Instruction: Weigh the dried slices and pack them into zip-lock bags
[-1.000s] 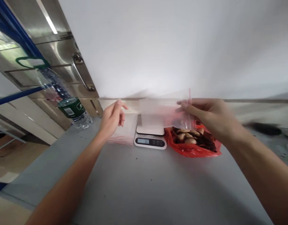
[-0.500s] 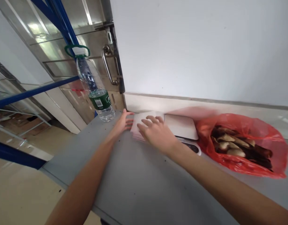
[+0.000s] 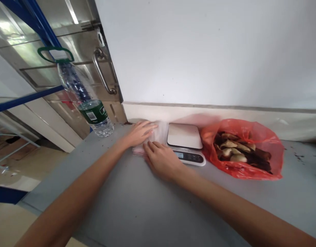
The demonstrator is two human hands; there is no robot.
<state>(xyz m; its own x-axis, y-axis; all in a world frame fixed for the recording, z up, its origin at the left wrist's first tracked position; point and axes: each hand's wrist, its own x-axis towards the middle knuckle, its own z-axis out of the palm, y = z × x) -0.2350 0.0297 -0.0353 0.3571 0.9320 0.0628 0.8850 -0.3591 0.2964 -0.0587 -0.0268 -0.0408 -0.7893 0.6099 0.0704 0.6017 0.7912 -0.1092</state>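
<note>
A stack of thin, clear plastic bags with pinkish edges lies on the grey tabletop against the wall. My left hand rests on the stack's left side, fingers stretched out over the top sheet. Close by, my right hand lies on the near part of the stack, its fingers apart and slightly bent. A kitchen scale stands just right of the stack with its display lit; nothing is on its plate. My right hand partly covers the scale's front left corner.
To the right of the scale sits a red plastic bag, open at the top, holding dark and pale pieces. A large water bottle with a green handle stands at the left. Blue frame bars and a metal door handle lie beyond.
My left hand has moved from the stack's left edge onto its top. The right hand has come down lower, toward the near edge. The view has shifted right.
</note>
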